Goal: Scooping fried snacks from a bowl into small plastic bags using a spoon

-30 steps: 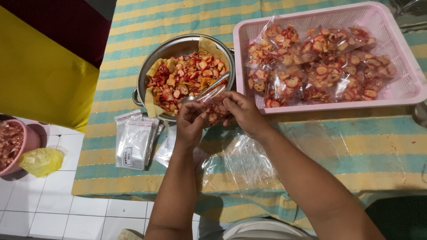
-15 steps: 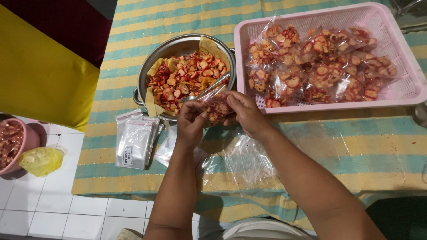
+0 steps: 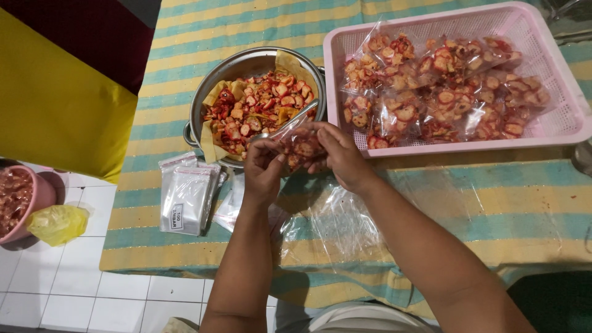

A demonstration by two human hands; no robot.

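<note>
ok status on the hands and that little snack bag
Left hand and right hand both pinching the small clear bag of chips. Bag held above the table edge, in front of the metal bowl. Nothing between the hands and the pink basket.

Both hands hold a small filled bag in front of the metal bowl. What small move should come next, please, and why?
Probably press the bag's top shut. Left hand and right hand pinch the small snack bag at its top, it already looks filled, and bags filled alike lie in the pink basket.
</note>
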